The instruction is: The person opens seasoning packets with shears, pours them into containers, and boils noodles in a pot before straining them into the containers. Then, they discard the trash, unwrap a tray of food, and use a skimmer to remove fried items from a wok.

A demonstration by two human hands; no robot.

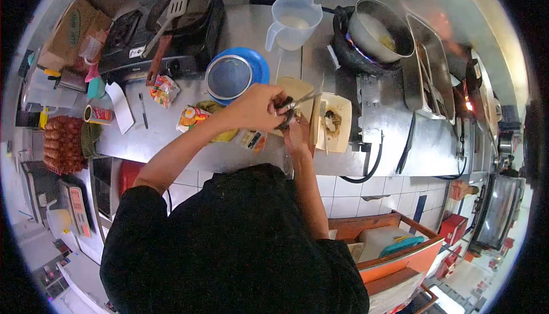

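My left hand (264,107) is closed round the dark handles of a pair of scissors (306,98), whose metal blades point up and to the right. Just below, my right hand (297,135) meets it near the handles. Its fingers are bent and partly hidden, and what they grip does not show clearly. Close to the right hand lies an open paper food box (341,136) with brown food remains and a stick-like utensil inside. A blue bowl (260,68) with a round mesh strainer (229,78) on it stands beyond my left hand.
Noodle packets (194,118) lie left of my hands, near a pen (143,111). Behind stands a measuring jug (294,22) with liquid. A pot (380,31) sits on a lit burner at right, beside a metal tray (429,68). At left, a spatula (166,25) rests across a pan.
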